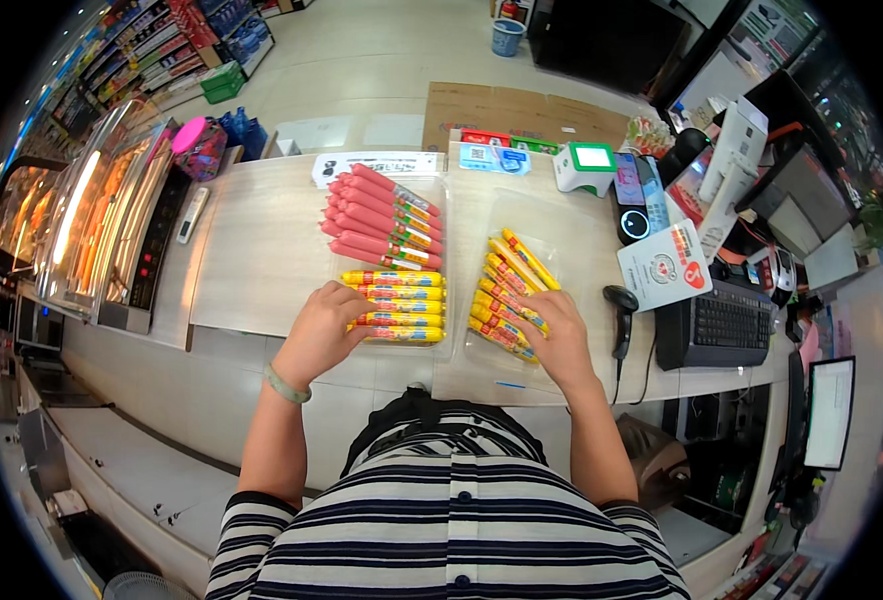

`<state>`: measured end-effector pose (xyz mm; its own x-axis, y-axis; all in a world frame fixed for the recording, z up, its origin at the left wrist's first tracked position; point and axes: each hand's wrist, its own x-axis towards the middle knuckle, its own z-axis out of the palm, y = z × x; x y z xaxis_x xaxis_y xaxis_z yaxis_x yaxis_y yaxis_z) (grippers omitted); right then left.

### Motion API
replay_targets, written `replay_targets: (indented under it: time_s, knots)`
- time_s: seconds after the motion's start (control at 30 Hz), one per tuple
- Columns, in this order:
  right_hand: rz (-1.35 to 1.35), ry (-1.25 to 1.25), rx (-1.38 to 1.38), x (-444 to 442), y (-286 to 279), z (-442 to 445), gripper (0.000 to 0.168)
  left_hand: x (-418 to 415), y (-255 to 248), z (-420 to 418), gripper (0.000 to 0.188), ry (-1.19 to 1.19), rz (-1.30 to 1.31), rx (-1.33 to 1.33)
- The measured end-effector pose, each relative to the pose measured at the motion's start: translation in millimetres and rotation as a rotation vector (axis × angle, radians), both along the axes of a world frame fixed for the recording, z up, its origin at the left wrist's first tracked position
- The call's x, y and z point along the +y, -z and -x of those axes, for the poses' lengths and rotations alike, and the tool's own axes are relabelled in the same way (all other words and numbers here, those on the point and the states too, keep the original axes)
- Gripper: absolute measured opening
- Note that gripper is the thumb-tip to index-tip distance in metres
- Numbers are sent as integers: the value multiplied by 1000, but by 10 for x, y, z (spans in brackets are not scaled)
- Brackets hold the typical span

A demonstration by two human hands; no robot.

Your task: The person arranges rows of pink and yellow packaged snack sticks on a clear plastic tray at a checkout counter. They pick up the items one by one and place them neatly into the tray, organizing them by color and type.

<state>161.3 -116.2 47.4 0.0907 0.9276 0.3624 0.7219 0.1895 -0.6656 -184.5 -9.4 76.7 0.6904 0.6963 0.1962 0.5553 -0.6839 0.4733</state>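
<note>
My left hand [329, 322] touches the left ends of a row of yellow-wrapped sausages [404, 307], thumb and fingers spread along them. The sausages lie side by side in a clear plastic tray [450, 300]. Behind them in the same tray are stacked pink sausages [381, 217] with printed bands. My right hand [561, 330] rests on the right ends of a looser, slanted group of yellow-wrapped sausages [501, 300] on a second clear tray [535, 214]. Whether either hand grips a sausage is hard to tell, as the fingers hide the contact.
On the right stand a payment terminal [587, 166], a barcode scanner [621, 315], a white card sign [666, 266] and a keyboard [730, 322]. A glass-covered sausage roller grill [103, 225], a remote control [193, 215] and a pink-lidded jar [199, 148] are at left. The counter's front edge [524, 396] is near my body.
</note>
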Motion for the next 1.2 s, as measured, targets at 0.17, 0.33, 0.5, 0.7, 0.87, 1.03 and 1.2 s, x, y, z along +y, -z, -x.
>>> replay_targets:
  time_s: [0.17,0.33,0.5,0.7,0.87,1.03,1.2]
  knots:
    - [134,148,5,-396,138,-360,30,-118,-38,-454,34,176,-9,-68]
    - [155,144,-165,-553,357,-365,24,-166,2,-1024,27,328,-129,58]
    - [329,100,-482,-421,515,-205,12,-58,406,-1655,14,437,-233,214]
    - [546,141,-610,-208,842,-83,10,0,843,-2046,11,441,-270,487]
    - [584,165,-645,-105,965,-85,10,0,1032,-2197,12,367,-239,634]
    - [636,110,-699,-49,924,-99,9,17,1150,-2217,14,344,-196,608]
    - [653,64,-707,-19,913,-125,10,64,1191,-2245,13,353,-167,640]
